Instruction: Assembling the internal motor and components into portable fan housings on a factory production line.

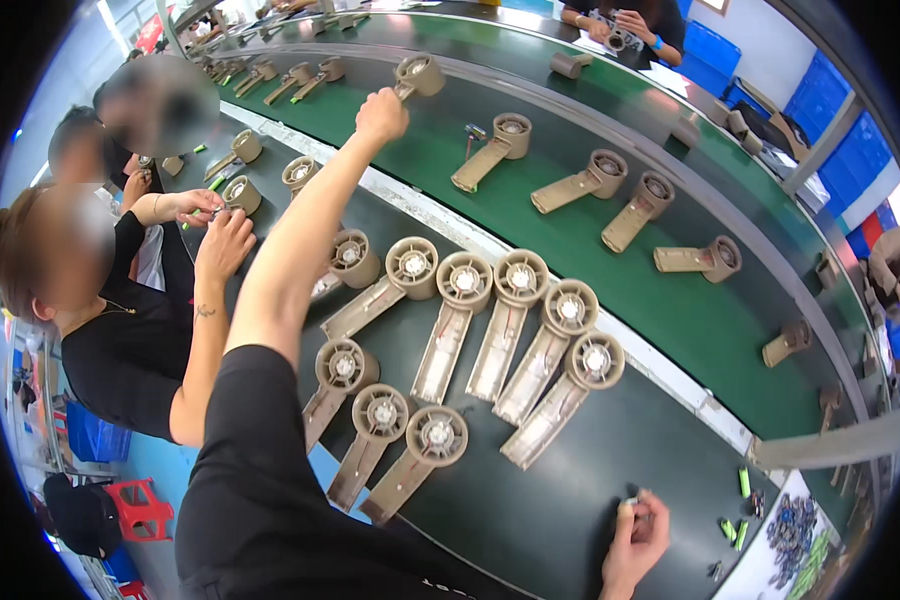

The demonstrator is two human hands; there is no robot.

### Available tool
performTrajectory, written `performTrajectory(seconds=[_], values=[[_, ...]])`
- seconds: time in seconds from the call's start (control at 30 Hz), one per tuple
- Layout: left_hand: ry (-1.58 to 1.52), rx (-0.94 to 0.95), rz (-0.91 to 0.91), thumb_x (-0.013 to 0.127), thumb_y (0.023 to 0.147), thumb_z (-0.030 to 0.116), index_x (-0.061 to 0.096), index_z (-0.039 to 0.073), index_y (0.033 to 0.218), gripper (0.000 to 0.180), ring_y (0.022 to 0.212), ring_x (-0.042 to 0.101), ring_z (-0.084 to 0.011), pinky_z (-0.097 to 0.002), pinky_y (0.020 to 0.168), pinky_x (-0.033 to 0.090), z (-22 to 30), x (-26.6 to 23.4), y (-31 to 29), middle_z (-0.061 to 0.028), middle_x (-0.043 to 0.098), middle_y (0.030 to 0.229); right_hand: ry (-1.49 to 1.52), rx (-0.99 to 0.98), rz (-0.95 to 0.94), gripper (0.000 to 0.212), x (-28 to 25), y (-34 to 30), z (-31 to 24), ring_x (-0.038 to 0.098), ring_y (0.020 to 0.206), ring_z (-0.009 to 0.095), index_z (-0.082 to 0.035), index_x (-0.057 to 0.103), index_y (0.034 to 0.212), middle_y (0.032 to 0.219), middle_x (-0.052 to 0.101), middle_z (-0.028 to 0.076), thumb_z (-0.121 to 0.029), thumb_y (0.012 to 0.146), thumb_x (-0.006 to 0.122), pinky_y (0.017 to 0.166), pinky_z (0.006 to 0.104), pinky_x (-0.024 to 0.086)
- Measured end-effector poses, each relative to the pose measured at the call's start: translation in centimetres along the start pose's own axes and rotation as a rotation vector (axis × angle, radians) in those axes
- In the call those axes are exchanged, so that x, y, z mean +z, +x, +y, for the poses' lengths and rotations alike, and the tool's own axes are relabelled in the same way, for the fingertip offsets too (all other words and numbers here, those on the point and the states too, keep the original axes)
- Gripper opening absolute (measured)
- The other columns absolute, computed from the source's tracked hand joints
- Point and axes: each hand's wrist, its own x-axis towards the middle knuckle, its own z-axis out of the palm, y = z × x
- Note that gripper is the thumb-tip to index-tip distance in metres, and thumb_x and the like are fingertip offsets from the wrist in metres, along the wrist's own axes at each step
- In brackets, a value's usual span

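My left hand (382,116) reaches far out over the green conveyor belt, its fingers closed on the handle of a tan fan housing (421,74). On the dark worktable between my arms lie several like fan housings (465,280), round fan ends pointing away and open handles toward me. A nearer group of housings (438,436) rests close to my body. At the lower right, my right hand (638,545) is held in a pinch above the table. Something small shows at its fingertips, too small to name.
More housings (608,174) ride on the belt beyond a pale rail (670,365). Green cylindrical cells (743,482) and a pile of small dark parts (792,530) lie at right. A co-worker (120,340) works close at my left; another person (625,30) sits across the belt.
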Motion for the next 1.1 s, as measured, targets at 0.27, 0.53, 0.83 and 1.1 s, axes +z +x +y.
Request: performTrajectory(seconds=[0.27, 0.53, 0.83, 1.1], values=[[-0.394, 0.517, -0.149, 0.054, 0.083, 0.012, 0.052, -0.009, 0.105, 0.03, 0.09, 0.064, -0.0427, -0.0503, 0.081, 0.052, 15.3, -13.3, -24.2, -0.0273, 0.06, 0.098, 0.715, 0.078, -0.514, 0.054, 5.6, 3.2, -13.5, 0.061, 0.108, 0.023, -0.001, 0.054, 0.126, 0.116, 0.063, 0.014, -0.046, 0.097, 0.054, 0.095, 0.0351, 0.045], [-0.625, 1.09, -0.47, 0.063, 0.085, 0.016, 0.036, -0.008, 0.134, 0.061, 0.115, 0.054, -0.042, -0.0446, 0.089, 0.052, 19.4, -16.7, -38.5, -0.0309, 0.045, 0.129, 1.136, 0.126, -0.175, 0.027, 6.2, 6.2, -14.7, 0.063, 0.099, 0.019, -0.004, 0.058, 0.113, 0.107, 0.065, 0.009, -0.025, 0.095, 0.062, 0.088, 0.0339, 0.052], [-0.07, 0.47, -0.246, 0.058, 0.085, 0.022, 0.051, 0.002, 0.127, 0.047, 0.126, 0.048, -0.0401, -0.0535, 0.104, 0.038, 18.5, -3.0, -14.7, -0.0249, 0.049, 0.134, 0.941, 0.097, 0.082, 0.035, -1.6, 4.1, -8.3, 0.054, 0.073, 0.01, -0.001, 0.054, 0.12, 0.086, 0.054, 0.003, -0.009, 0.086, 0.06, 0.066, 0.0273, 0.049], [-0.338, 0.409, -0.229, 0.063, 0.085, 0.021, 0.043, -0.009, 0.111, 0.045, 0.103, 0.062, -0.0467, -0.0481, 0.091, 0.051, 16.7, -2.8, -16.8, -0.0344, 0.06, 0.111, 0.991, 0.228, -0.03, 0.038, -1.5, 2.6, -8.1, 0.061, 0.086, 0.017, -0.001, 0.052, 0.123, 0.094, 0.059, 0.007, -0.012, 0.087, 0.058, 0.08, 0.0315, 0.054]])
